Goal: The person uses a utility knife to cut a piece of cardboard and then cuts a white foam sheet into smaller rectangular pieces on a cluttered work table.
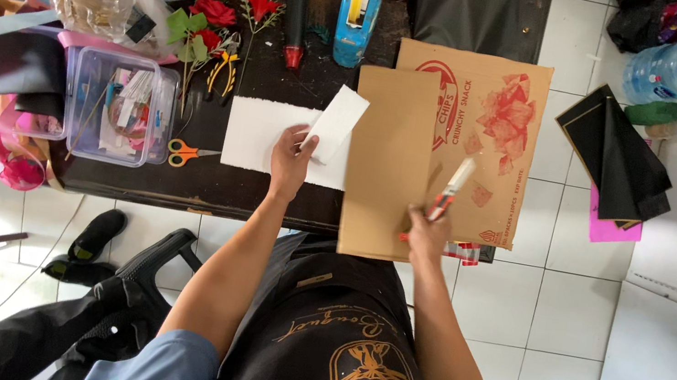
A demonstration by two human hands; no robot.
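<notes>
The left hand (pixel 290 161) pinches a smooth white paper strip (pixel 335 124); the right hand (pixel 429 231) grips what seems a slim cutter (pixel 452 187) over stiff brown cardboard (pixel 387 162).

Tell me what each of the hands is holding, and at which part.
The left hand pinches a small white paper rectangle at its lower end. The right hand grips an orange-and-white utility knife by its handle's lower end.

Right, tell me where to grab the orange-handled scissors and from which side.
Take the orange-handled scissors by the two finger loops, which point left toward the clear plastic box. The blades point right, toward the white sheet, so come in from the near table edge, where the dark tabletop is bare, rather than over the box. They lie flat, so probably pinch the loops from above.
</notes>
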